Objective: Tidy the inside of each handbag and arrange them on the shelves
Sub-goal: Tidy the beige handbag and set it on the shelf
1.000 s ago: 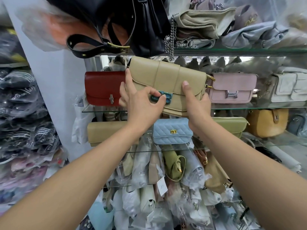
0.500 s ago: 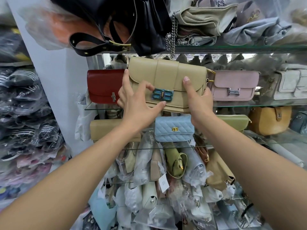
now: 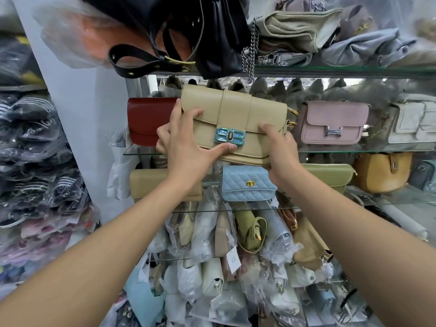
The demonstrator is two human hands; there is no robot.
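Observation:
A beige flap handbag with a blue iridescent clasp is held up in front of a glass shelf. My left hand grips its left end, fingers curled over the flap and thumb under the clasp. My right hand grips its right lower corner, thumb on the front. The flap is closed. A dark red bag stands on the shelf to the left, a pink bag to the right.
A black bag with a strap hangs from the upper shelf just above. Below are a light blue quilted bag, a tan clutch, an olive bag and a mustard bag. Several plastic-wrapped bags fill the lower shelves.
My left thumb has left the clasp and now lies under it; the left fingers curled onto the flap. The bag has levelled out and my right hand slid lower on its right end.

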